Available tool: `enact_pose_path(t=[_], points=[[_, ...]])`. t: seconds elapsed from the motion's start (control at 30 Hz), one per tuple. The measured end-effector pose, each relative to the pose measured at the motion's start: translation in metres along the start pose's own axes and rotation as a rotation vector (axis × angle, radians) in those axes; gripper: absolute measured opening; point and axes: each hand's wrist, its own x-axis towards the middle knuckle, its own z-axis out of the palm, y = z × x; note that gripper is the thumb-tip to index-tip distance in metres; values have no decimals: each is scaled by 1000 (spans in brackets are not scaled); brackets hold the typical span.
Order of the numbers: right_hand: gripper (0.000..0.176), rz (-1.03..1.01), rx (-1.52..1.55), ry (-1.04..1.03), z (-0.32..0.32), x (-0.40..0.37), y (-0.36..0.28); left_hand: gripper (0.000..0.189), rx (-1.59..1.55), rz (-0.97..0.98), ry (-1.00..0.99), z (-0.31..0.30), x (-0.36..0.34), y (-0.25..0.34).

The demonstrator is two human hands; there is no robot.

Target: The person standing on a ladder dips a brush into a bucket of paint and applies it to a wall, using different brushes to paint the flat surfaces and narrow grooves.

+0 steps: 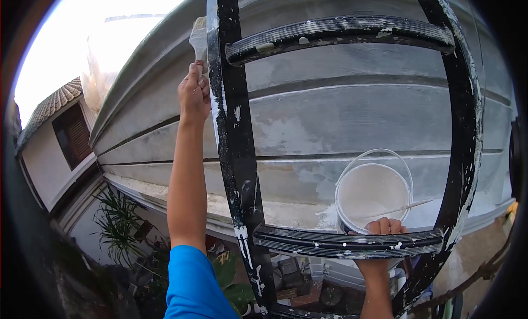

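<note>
My left hand (194,93) is raised beside the ladder's left rail, its fingers closed round the handle of a paintbrush (199,41) whose bristles point up at the grey wall (352,118). Lower right, my right hand (386,226) reaches under a ladder rung (346,242), its fingers curled over the near rim of a white bucket (374,190). Whitish paint coats the bucket's inside, and a thin stick (412,204) lies across its rim. The bucket's wire handle stands up behind it. The rung hides part of this hand.
A black, paint-spattered ladder (236,115) stands close in front of me. Below are a narrow wall ledge (286,212), a spiky plant (118,223) and assorted items on the ground. A house with a tiled roof (52,107) is at the left; a branch (484,272) crosses the lower right.
</note>
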Motion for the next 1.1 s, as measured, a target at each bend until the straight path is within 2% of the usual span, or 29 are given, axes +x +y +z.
enact_pose_path(t=[0.07, 0.1, 0.17, 0.33, 0.4, 0.43, 0.47, 0.57, 0.7, 0.8, 0.87, 0.97, 1.0, 1.07, 1.1], points=[[56, 6, 6, -11, 0, 0, 0, 28, 119, 195, -266, 9, 33, -55], [54, -9, -10, -11, 2, -2, 2, 28, -85, 29, -545, 18, 44, -57], [54, -17, -19, -14, 2, -2, 1, 28, -223, -53, -723, 24, 47, -48], [40, -23, 14, -23, 1, -3, 1, 28, 119, 306, -222, 43, 20, -6], [37, -39, 32, -10, 0, -2, 2, 30, 355, 394, -24, 25, 31, -13], [38, -39, 33, -16, -1, -2, 1, 33, 527, 416, 81, -16, 48, -20], [40, -39, 35, -22, -2, -1, 1, 35, 374, 210, 100, -53, 49, -18], [47, -28, 10, -23, -3, 0, -1, 37, 448, 171, 386, -138, 60, -9], [54, 3, -6, -60, -5, 1, -3, 42, 746, 169, 712, -160, 70, 2], [52, 13, -15, -54, -3, 0, -3, 41, 943, 293, 789, -93, 66, 5], [47, 52, 15, -35, -3, 2, -5, 35, 1237, 453, 684, -36, 56, 5], [55, -2, -40, -45, -4, 4, -3, 29, 1074, 553, 453, 45, 11, -2], [56, -3, -39, -41, -3, 4, -4, 28, 938, 670, 311, 52, 7, -18], [56, -8, -40, -34, -2, 5, -3, 19, 641, 1143, 239, 81, 0, -46], [58, -9, -36, -10, 2, 3, -2, 17, 689, 1121, 206, 100, -8, -51]])
